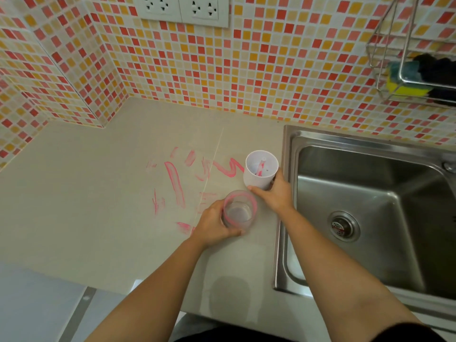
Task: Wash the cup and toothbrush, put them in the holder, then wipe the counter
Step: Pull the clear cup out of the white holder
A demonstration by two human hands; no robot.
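A clear cup (pixel 238 211) with pink smears around its rim stands on the beige counter (pixel 98 193), and my left hand (pixel 214 225) is wrapped around it. Just behind it stands a white cylindrical holder (pixel 256 177) with a white and pink toothbrush (pixel 260 167) inside it. My right hand (pixel 276 193) grips the holder's lower side. Pink smears (pixel 175 183) streak the counter to the left of both.
A steel sink (pixel 370 208) with a drain (pixel 343 226) lies right of the holder. A wire rack (pixel 414 67) on the tiled wall at the upper right holds a yellow-green sponge (pixel 402 82) and dark items. Wall sockets (pixel 183 8) sit at the top.
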